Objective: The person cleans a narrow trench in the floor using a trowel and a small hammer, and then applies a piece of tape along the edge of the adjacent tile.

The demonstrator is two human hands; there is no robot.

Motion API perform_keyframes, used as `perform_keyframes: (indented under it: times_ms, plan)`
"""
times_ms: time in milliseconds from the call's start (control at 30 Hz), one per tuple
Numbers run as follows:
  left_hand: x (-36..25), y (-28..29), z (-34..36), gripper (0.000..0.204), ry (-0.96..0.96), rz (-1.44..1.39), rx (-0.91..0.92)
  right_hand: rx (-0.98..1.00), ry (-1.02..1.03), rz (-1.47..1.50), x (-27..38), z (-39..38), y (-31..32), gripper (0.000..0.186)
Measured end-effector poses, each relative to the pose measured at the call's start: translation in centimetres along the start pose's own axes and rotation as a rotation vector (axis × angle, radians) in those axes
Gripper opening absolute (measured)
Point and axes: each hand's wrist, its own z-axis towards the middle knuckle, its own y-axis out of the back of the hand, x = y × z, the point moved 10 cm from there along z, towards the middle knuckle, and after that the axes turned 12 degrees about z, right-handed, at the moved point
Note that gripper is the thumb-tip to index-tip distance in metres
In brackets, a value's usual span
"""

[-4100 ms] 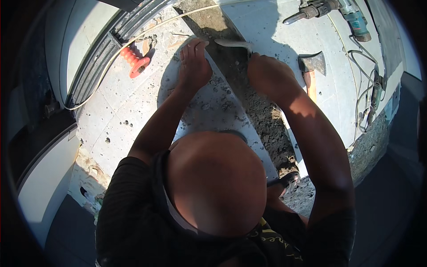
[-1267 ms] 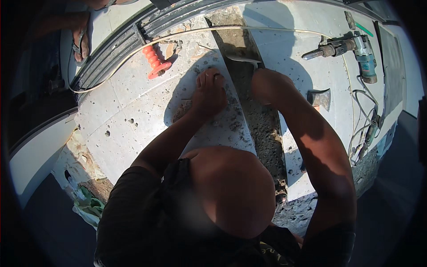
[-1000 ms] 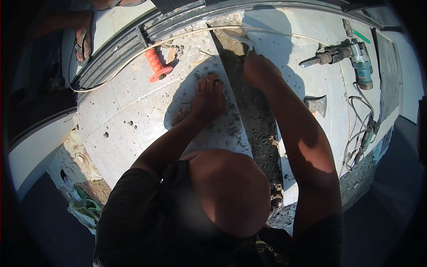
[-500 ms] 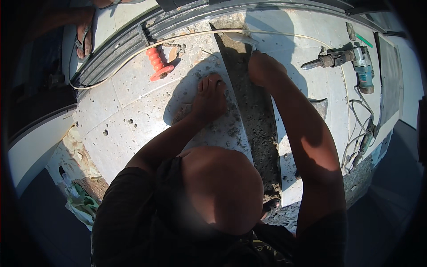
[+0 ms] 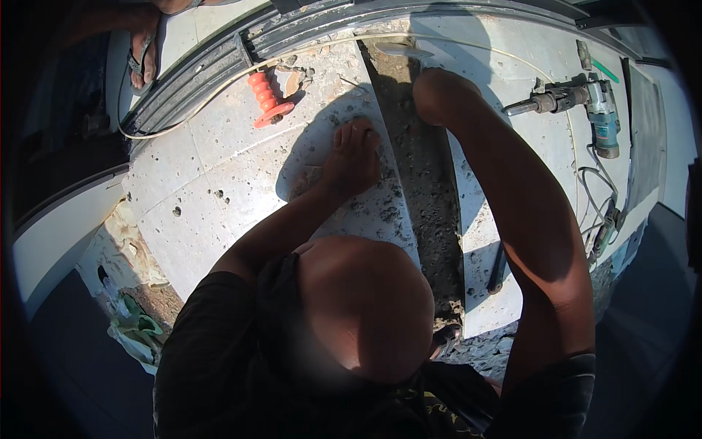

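Observation:
My right hand (image 5: 440,95) is closed round a trowel (image 5: 402,50), its handle hidden in my grip. The pale metal blade is at the far end of a long, narrow strip of dark wet mortar (image 5: 428,175) between light tiles. To the left of this strip, my left hand (image 5: 356,154) leans on a gritty tile (image 5: 256,175), fingers laid forward and holding nothing. Beyond it lies a chisel with an orange ribbed grip and round guard (image 5: 267,101), beside some broken pieces (image 5: 292,80).
A demolition hammer (image 5: 599,117) with its cord lies at the right, near a green-handled hammer (image 5: 596,62). A pale cable (image 5: 197,106) arcs across the far side along a metal door track (image 5: 212,77). Another person's sandalled foot (image 5: 142,62) stands far left. A dark handle (image 5: 497,272) lies by my right forearm.
The trowel blade has swung to lie more crosswise over the far end of the mortar strip. My right elbow has moved outward to the right. My left hand stays on the tile.

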Motion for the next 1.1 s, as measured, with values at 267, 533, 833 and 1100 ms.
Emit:
perform_keyframes:
  times_ms: [267, 533, 833, 1100]
  plan:
    - [0.5, 0.3, -1.1, 0.033, 0.042, -0.001, 0.016, 0.173, 0.143, -0.041, 1.6, -3.7, -1.5, 0.024]
    - [-0.1, 0.6, -0.1, 0.026, 0.003, 0.071, -0.034, -0.005, 0.021, -0.011, 1.3, 1.0, -0.3, 0.026]
    - [-0.5, 0.8, -0.1, 0.025, -0.013, 0.097, -0.041, 0.059, 0.069, -0.097, 0.8, 2.1, -1.1, 0.029]
    - [0.1, 0.5, -0.6, 0.028, -0.008, 0.051, -0.006, 0.195, 0.183, -0.331, -1.1, -2.4, -3.2, 0.031]
